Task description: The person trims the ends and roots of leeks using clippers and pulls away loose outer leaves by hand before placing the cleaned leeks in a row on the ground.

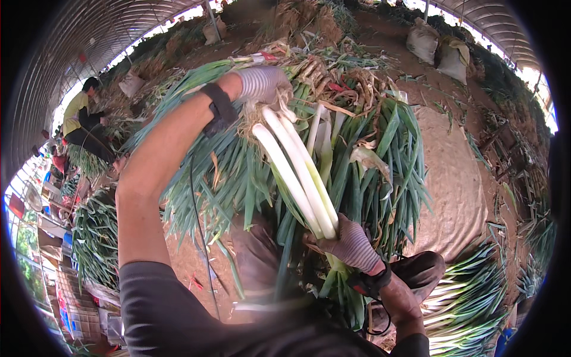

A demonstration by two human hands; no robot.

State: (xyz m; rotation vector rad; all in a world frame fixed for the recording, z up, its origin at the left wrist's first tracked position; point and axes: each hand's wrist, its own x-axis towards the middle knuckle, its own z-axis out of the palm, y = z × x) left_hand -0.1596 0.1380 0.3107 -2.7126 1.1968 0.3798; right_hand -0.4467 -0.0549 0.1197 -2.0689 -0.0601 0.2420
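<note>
My right hand (352,246), in a striped work glove, grips a small bunch of Welsh onions (299,172) partway up the stalks. Their smooth white shanks point away from me, and the green leaves hang below my fist towards my lap. At the root end, my left hand (264,84), gloved alike, closes on pale dry outer skin (282,105) with stringy roots beside it. The fingertips of that hand are hidden. Under both hands lies a large heap of untrimmed Welsh onions (232,165), green leaves towards me.
Stripped white-stemmed onions (464,299) lie in a row at lower right, near a woven sheet (450,183). Full sacks (423,41) stand at the back right. A person (82,118) crouches at far left. A black cable (198,232) hangs by my left arm.
</note>
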